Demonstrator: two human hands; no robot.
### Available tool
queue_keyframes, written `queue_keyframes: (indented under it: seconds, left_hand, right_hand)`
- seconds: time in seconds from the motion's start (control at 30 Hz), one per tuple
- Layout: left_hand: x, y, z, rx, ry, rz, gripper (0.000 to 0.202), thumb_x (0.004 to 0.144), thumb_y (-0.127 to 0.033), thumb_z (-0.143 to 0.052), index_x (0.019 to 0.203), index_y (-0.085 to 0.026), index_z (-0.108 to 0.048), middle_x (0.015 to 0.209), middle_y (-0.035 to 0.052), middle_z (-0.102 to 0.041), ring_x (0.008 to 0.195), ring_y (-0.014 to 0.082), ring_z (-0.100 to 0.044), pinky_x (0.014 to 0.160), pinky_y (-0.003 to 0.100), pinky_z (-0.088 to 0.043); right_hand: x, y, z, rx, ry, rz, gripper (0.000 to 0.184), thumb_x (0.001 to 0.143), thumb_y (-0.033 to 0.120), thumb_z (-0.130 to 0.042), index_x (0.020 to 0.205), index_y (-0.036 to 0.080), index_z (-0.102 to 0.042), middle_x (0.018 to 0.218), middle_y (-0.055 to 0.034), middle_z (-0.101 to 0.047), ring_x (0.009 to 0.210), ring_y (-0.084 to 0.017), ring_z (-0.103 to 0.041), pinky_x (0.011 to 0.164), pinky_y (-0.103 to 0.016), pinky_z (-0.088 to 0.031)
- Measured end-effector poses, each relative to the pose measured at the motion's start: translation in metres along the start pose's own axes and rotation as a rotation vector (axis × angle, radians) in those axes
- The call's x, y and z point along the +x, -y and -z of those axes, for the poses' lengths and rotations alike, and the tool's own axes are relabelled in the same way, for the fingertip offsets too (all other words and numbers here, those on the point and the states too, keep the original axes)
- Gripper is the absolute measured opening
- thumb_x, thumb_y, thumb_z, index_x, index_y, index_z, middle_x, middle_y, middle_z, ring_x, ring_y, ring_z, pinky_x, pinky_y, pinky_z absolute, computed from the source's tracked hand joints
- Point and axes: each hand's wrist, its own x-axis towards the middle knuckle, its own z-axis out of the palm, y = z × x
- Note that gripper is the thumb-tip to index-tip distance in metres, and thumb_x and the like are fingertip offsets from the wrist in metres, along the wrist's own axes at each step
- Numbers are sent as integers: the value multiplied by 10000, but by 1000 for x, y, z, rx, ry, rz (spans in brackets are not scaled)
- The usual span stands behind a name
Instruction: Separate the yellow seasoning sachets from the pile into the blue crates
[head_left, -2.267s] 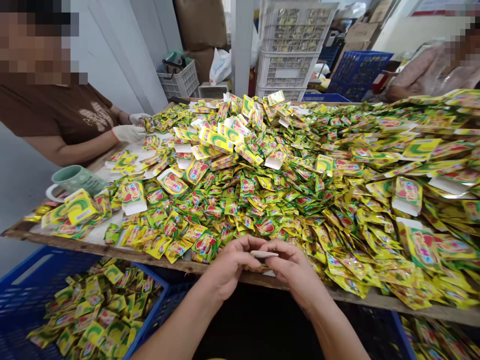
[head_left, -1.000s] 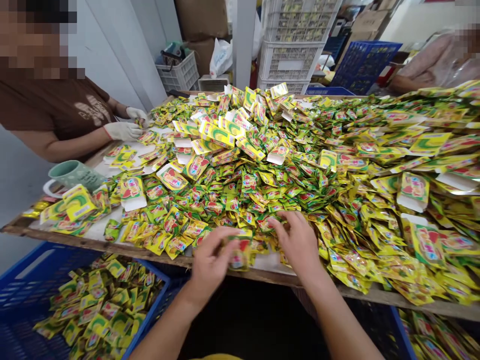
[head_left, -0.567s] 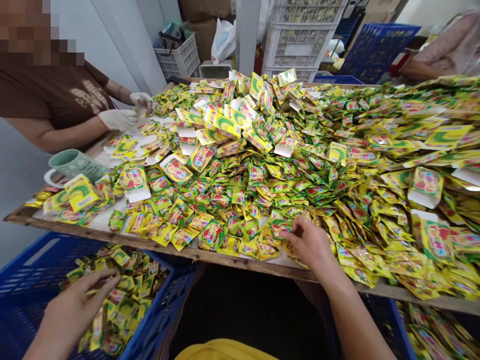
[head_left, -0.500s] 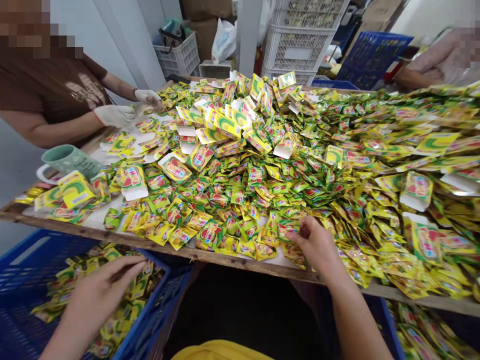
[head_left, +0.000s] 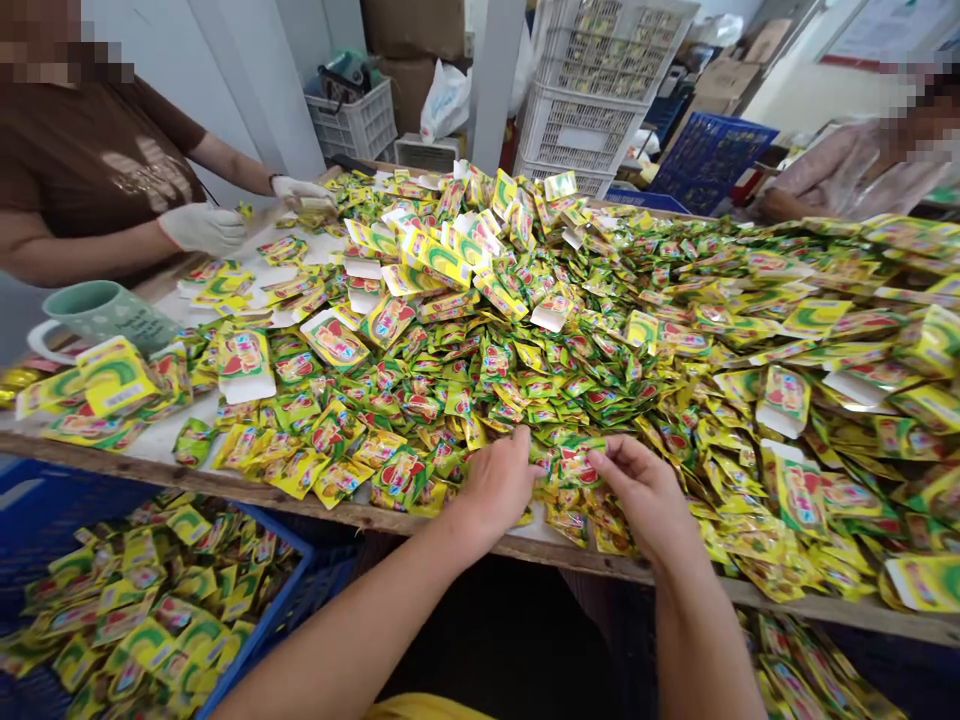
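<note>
A big heap of small yellow-green sachets (head_left: 570,330) covers the wooden table (head_left: 352,515). My left hand (head_left: 495,485) rests on the sachets near the front edge, fingers curled down into the pile. Just to its right, my right hand (head_left: 645,490) has its fingers pinched on a sachet (head_left: 574,465) at the pile's near rim. Flat yellow cartons (head_left: 435,260) lie on top of the heap further back.
A blue crate (head_left: 247,640) of filled yellow packs sits below the table at left. A green mug (head_left: 97,315) stands at the left end. A person's gloved hand (head_left: 202,228) works at the far left; another person sits at the far right. White crates (head_left: 592,100) stand behind.
My left hand came up from the blue crate at lower left and now lies on the sachets beside my right hand. The right hand stayed at the pile's near rim.
</note>
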Motion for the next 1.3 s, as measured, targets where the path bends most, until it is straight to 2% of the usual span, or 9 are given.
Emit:
queue_keyframes:
  seconds: [0.17, 0.3, 0.47, 0.67, 0.8, 0.9, 1.0, 1.13, 1.3]
  left_hand:
    - [-16, 22, 9, -64, 60, -88, 663, 673, -188, -744, 1287, -244, -501, 1053, 105, -656, 1025, 294, -580, 844, 356, -441]
    - [-25, 36, 13, -225, 19, -4, 418, 636, -107, -713, 1032, -229, -655, 912, 43, -640, 874, 229, -591, 785, 329, -455]
    - [-28, 25, 27, -690, -88, 224, 190, 683, -120, -627, 855, -162, -694, 831, 43, -684, 809, 197, -637, 735, 289, -488]
    - [-39, 15, 45, -839, -63, 268, 229, 779, -224, -595, 964, -172, -718, 833, 46, -723, 951, 215, -640, 853, 307, -468]
    - [-38, 16, 42, -923, -113, 364, 231, 753, -291, -672, 947, -167, -689, 686, 3, -680, 714, 152, -621, 686, 242, -458]
    - [-34, 14, 40, -1003, -135, 414, 217, 724, -310, -708, 869, -148, -700, 748, 17, -690, 717, 128, -597, 679, 214, -435]
    - [-31, 9, 35, -977, -94, 439, 258, 684, -304, -751, 881, -147, -695, 709, 14, -687, 697, 129, -597, 677, 216, -434]
    - [-29, -1, 32, -956, -50, 403, 265, 746, -391, -698, 840, -143, -692, 757, 38, -694, 780, 166, -620, 724, 245, -455]
    - [-27, -11, 39, -973, 146, 393, 517, 726, -305, -728, 1205, -191, -571, 856, 15, -673, 816, 146, -607, 721, 221, -450]
  right_hand:
    - [-14, -13, 16, 81, -12, -72, 320, 717, 461, -728, 749, 191, -561, 677, 9, -498, 586, -119, -479, 447, -196, -452]
    - [-16, -11, 1, 155, 77, -79, 298, 703, 428, -746, 756, 180, -592, 667, 2, -531, 573, -114, -491, 443, -192, -444]
    - [-15, -4, -51, 237, 253, -83, 241, 709, 401, -717, 716, 197, -591, 620, 20, -529, 532, -123, -493, 412, -218, -452]
    - [-17, -3, -82, 249, 146, -32, 275, 704, 432, -710, 669, 197, -571, 541, 35, -470, 468, -110, -431, 358, -209, -400]
    - [-9, -5, -63, 390, -25, -46, 301, 680, 447, -742, 728, 195, -585, 603, 28, -529, 478, -102, -451, 369, -201, -395]
    - [-2, -6, -39, 400, -211, -1, 268, 686, 407, -753, 762, 197, -605, 639, 27, -544, 503, -97, -460, 394, -194, -373]
    - [-1, 0, -29, 225, -33, 140, 151, 758, 343, -702, 789, 203, -655, 683, 6, -590, 582, -126, -522, 505, -233, -417]
    - [-3, 7, -42, -124, 304, 426, 96, 840, 197, -605, 770, 209, -670, 732, -7, -578, 703, -152, -552, 638, -270, -421]
    - [-1, -4, -52, -267, 234, 478, 112, 881, 161, -536, 870, 205, -639, 811, -30, -580, 781, -169, -567, 695, -280, -440]
